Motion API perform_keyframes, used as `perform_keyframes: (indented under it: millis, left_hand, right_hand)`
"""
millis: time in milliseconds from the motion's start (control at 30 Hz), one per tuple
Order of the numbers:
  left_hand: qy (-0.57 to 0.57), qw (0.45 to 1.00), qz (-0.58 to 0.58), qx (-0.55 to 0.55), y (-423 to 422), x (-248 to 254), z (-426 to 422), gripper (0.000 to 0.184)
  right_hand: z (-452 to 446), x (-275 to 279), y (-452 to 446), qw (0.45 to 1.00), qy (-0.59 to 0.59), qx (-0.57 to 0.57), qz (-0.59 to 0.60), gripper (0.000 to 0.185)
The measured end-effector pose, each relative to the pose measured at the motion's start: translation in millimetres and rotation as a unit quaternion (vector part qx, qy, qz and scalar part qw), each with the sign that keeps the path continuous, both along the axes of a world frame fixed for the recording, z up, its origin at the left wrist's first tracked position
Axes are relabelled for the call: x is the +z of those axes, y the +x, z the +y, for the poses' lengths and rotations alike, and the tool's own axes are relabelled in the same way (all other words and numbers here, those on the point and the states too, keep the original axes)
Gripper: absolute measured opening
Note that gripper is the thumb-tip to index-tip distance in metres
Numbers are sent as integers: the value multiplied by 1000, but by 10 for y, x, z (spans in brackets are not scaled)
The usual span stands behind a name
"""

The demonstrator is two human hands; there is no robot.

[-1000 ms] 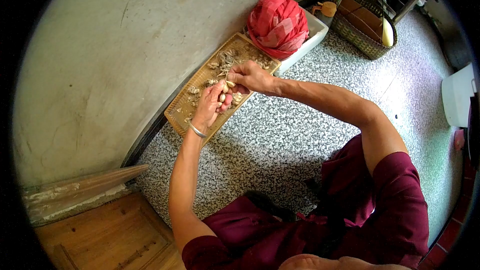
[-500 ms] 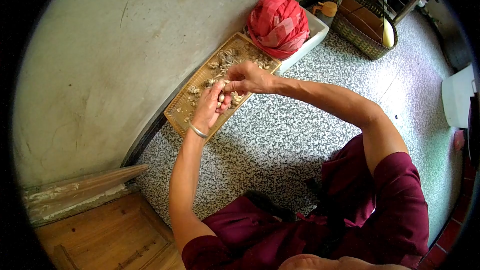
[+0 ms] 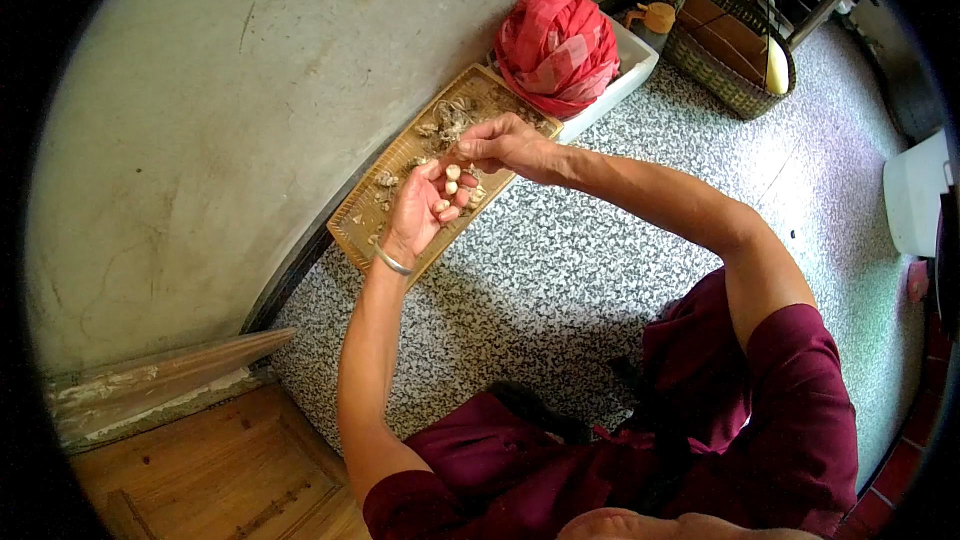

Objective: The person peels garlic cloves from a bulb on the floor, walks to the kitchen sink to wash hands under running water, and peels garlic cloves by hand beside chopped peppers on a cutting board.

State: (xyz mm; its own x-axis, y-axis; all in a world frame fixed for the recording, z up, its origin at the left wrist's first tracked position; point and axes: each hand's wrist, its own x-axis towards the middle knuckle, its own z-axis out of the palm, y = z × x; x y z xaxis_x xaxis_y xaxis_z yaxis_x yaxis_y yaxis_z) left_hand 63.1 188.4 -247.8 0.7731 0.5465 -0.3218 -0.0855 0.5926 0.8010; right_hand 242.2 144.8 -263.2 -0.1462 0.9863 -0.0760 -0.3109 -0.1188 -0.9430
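Observation:
Several pale garlic cloves (image 3: 452,180) rest in the palm and fingers of my left hand (image 3: 420,210), which is turned up and curled round them, a metal bangle on its wrist. My right hand (image 3: 512,148) is just beyond it, thumb and fingers pinched together close to the left fingertips. What the pinch holds, if anything, is too small to make out. Below both hands is a shallow woven tray (image 3: 350,215) with garlic bulbs (image 3: 455,120), loose pieces and dry skins scattered in it. My hands and forearms hide part of the tray.
A red cloth bundle (image 3: 558,50) sits in a white box (image 3: 625,75) against the wall. Further right stand an orange-topped container (image 3: 655,18) and a woven basket (image 3: 735,90). A white bin (image 3: 915,195) is at the right edge, a wooden panel (image 3: 210,460) lower left.
My right hand has drawn slightly up and right from my left palm. The left fingers have opened out somewhat, showing more of the cloves.

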Motion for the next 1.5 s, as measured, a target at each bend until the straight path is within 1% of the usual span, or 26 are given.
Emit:
perform_keyframes:
  millis: [33, 100, 133, 200, 233, 300, 333, 400, 533, 600, 633, 667, 700, 733, 800, 833, 900, 1000, 1133, 1200, 1233, 1300, 1433, 1500]
  left_hand:
    - [0, 1000, 0, 0, -4, -11, 4, 37]
    - [52, 997, 28, 46, -17, -52, 16, 27]
    - [52, 997, 28, 46, -15, -75, 17, 27]
    - [97, 990, 69, 78, -5, -119, 12, 18]
    - [96, 990, 69, 78, -5, -132, 13, 18]
    - [104, 985, 100, 90, -4, -145, 11, 14]
    - [104, 985, 100, 90, -1, -146, 9, 14]
    - [144, 973, 153, 96, 11, -144, 1, 16]
    - [184, 964, 170, 92, 31, -150, -29, 16]
    - [176, 965, 161, 106, 53, -158, -42, 17]
    - [177, 965, 161, 106, 57, -151, -47, 17]
    - [177, 964, 166, 108, 60, -142, -53, 16]
    - [178, 963, 172, 109, 63, -133, -57, 15]
    - [179, 963, 172, 108, 63, -131, -55, 15]
    - [113, 983, 105, 100, 51, -129, -43, 14]
    - [114, 983, 105, 100, 43, -129, -32, 14]
    - [59, 993, 73, 74, 34, -120, -9, 14]
    - [64, 993, 76, 56, 30, -98, 5, 13]
    - [49, 995, 48, 74, 31, -98, 3, 11]
    - [46, 995, 29, 89, 28, -114, 16, 11]
    - [46, 995, 29, 89, 23, -124, 19, 11]
    - [45, 996, 10, 77, 11, -144, 22, 11]
    - [31, 996, 4, 89, 2, -180, -2, 12]
    - [32, 996, -3, 88, 8, -186, -2, 12]
  right_hand:
    - [1, -7, -6, 1000, 0, 0, 0, 20]
    - [5, -46, -15, 999, 6, -7, -32, 11]
    - [13, -74, -13, 999, 6, -7, -32, 11]
    - [25, -81, -15, 995, 41, -8, -86, 11]
    - [15, -61, -21, 995, 41, -8, -86, 11]
    - [-10, -30, -37, 985, 48, -29, -161, 12]
    - [-5, -41, -44, 985, 47, -29, -161, 12]
    - [-3, -42, -61, 976, 73, -36, -200, 12]
    - [-18, -16, -46, 972, 76, -46, -219, 14]
    - [-7, -10, -34, 951, 66, -39, -299, 18]
    - [2, -46, -42, 951, 66, -39, -300, 18]
    - [13, -92, -62, 916, 132, -80, -370, 21]
    - [18, -97, -78, 870, 196, -120, -436, 23]
    - [23, -100, -76, 870, 196, -121, -436, 23]
    - [19, -81, -77, 873, 161, -112, -446, 24]
    - [13, -58, -82, 873, 161, -113, -446, 24]
    - [4, -37, -86, 864, 166, -121, -459, 24]
    - [-9, -33, -82, 862, 191, -110, -456, 23]
    - [-5, -14, -99, 874, 194, -122, -429, 22]
    - [13, -18, -111, 895, 161, -124, -396, 22]
    - [20, -29, -121, 896, 161, -124, -396, 22]
    - [31, -37, -149, 940, 107, -137, -294, 25]
    - [78, -32, -145, 958, 75, -127, -248, 25]
    - [93, -80, -87, 973, 37, -107, -199, 23]
